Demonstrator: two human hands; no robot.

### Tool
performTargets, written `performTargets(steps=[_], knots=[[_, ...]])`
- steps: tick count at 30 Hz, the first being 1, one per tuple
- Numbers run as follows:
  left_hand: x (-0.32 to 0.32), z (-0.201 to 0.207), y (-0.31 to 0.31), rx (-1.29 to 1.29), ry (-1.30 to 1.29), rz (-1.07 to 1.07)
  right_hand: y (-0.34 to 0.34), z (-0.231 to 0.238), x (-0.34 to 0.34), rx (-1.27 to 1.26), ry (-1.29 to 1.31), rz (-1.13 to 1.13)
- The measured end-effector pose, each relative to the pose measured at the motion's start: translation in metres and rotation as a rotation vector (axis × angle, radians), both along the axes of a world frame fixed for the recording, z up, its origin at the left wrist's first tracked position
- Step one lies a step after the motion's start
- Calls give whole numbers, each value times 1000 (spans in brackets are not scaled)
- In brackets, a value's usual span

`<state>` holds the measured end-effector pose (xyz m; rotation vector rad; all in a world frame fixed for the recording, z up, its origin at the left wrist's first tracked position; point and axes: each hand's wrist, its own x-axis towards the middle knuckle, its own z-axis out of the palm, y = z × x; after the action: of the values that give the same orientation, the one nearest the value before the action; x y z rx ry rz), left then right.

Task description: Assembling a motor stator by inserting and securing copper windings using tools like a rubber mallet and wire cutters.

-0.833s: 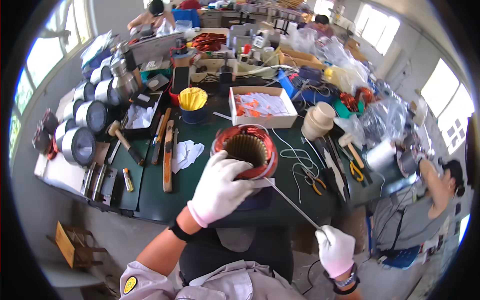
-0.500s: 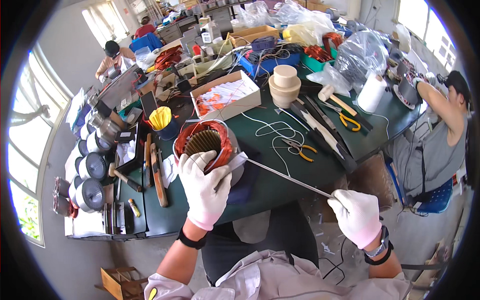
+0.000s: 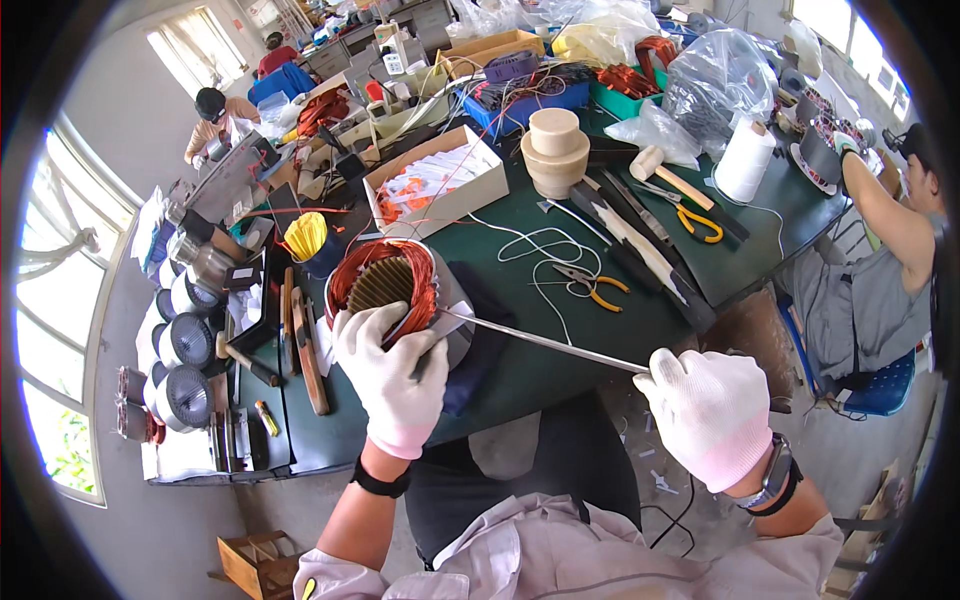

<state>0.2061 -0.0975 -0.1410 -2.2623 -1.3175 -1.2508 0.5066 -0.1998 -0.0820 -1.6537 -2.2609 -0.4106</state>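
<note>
A motor stator [image 3: 380,285] with ridged inner slots and red copper windings [image 3: 422,282] rests near the table's front edge. My gloved left hand [image 3: 395,375] grips its near left rim, fingers over the windings and thumb toward the right. In the fist of my gloved right hand [image 3: 710,415] is one end of a thin metal rod [image 3: 545,342]. The rod runs leftward, low over the table edge, and its far end touches the windings on the stator's right side. The exact contact at the tip is too small to make out.
Beyond the stator stands a white box [image 3: 440,185] of paper strips. Yellow-handled pliers [image 3: 592,285] lie among white cord to the right, near long dark tools [image 3: 640,245]. Wooden-handled tools [image 3: 310,355] lie at left. A person in grey [image 3: 860,270] sits at right.
A white strip that showed at the rod's tip is now mostly out of sight, and the tip is in at the windings. My right hand has come slightly up and closer. The view has shifted a little.
</note>
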Motion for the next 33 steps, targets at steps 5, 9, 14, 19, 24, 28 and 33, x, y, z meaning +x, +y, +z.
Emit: performTargets(steps=[5,9,14,19,24,28,33], knots=[[3,-6,6,-54,2,39,9,16,-9,30,-148,-49],[-11,-9,10,30,-26,-18,9,29,-8,-25,-112,-29],[-44,-4,3,-53,-64,-179,3,31,-3,-74,-80,-30],[-65,-6,-42,-17,-187,13,-6,24,0,-100,39,-7],[-60,6,-35,133,163,-177,-15,19,-8,-69,92,32],[-65,6,-2,109,229,-284,-23,13,-18,-92,77,39],[-69,26,-4,-85,284,-280,-35,13,-29,-124,1,2]])
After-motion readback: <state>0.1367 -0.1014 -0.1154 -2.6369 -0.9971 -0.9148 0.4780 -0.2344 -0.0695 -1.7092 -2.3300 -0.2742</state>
